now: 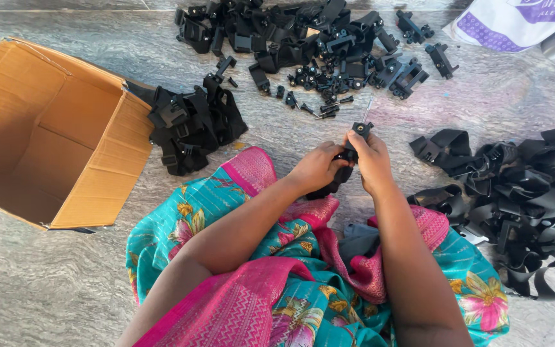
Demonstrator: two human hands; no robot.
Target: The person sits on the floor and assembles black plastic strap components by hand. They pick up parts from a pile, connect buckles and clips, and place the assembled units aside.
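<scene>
My left hand (318,167) grips a black strap piece with a plastic part (340,175) held just above my lap. My right hand (371,159) is closed around the black handle of a screwdriver (362,123), whose thin metal shaft points away from me. Both hands meet over the same black piece, fingers curled. My lap is covered in teal and pink flowered cloth (277,276).
An open, empty cardboard box (52,135) lies at the left. A small heap of black straps (191,125) sits beside it. Loose black plastic parts (316,45) spread across the far floor. A larger strap pile (521,193) lies at the right, a white bag (509,22) beyond.
</scene>
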